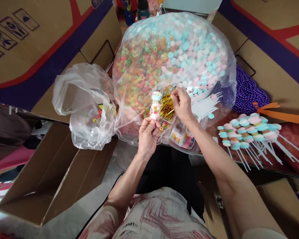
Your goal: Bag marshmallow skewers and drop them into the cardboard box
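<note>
My left hand (149, 136) is closed around the lower end of a small clear candy packet (155, 105), which stands upright in its fingers with a printed label on the front and pale candies inside. To its right, my right hand (183, 105) is raised with thumb and forefinger pinched together; whatever may be between them is too small to make out. A bundle of gold twist ties (166, 107) lies between the two hands. Just beyond my right wrist is a fan of white sticks (206, 107). Printed labels (181, 136) sit in a clear tray below that wrist.
A large clear bag (139, 33) holds ring candies and pastel candy discs. Stacked candy sticks (249, 131) lie at right, near purple beads (246, 89). At left are a smaller plastic bag (91, 132) and an open cardboard box (62, 179). Big cartons (52, 36) flank the table.
</note>
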The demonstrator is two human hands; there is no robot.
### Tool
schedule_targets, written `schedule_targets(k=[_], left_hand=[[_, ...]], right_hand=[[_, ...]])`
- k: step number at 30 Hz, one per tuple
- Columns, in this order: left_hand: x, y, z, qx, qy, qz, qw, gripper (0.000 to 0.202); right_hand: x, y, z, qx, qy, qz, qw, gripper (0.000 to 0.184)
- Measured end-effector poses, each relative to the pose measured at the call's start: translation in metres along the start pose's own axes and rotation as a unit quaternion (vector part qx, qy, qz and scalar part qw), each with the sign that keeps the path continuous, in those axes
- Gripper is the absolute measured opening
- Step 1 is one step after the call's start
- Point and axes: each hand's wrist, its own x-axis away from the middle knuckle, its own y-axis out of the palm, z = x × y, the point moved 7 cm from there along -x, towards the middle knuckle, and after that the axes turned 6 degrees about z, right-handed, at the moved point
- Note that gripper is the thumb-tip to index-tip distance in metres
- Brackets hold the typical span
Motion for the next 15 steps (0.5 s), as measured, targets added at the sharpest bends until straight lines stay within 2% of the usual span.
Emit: schedule_targets(k=[3,5,9,11,15], left_hand=[[-0.002,0.000,-0.001,-0.005,0.013,0.007,1.000,0.029],[-0.002,-0.001,-0.003,-0.011,0.024,0.013,1.000,0.028],[0.000,0.002,-0.009,-0.031,0.036,0.010,0.999,0.031],[0.003,0.007,-0.013,-0.038,0.031,-0.007,0.999,0.032],[0.013,0.016,-0.022,-0.042,0.001,-0.046,0.998,0.031]], right_hand=[[0.002,-0.010,0.001,-0.087,0.072,0.052,0.992,0.025],[0.011,-0.020,-0.009,-0.167,0.138,0.067,0.974,0.027],[0.051,-0.033,-0.049,-0.325,0.275,0.063,0.903,0.027],[0.077,-0.037,-0.067,-0.347,0.321,0.079,0.877,0.024],[0.116,-0.051,-0.080,-0.260,0.324,0.143,0.898,0.018]])
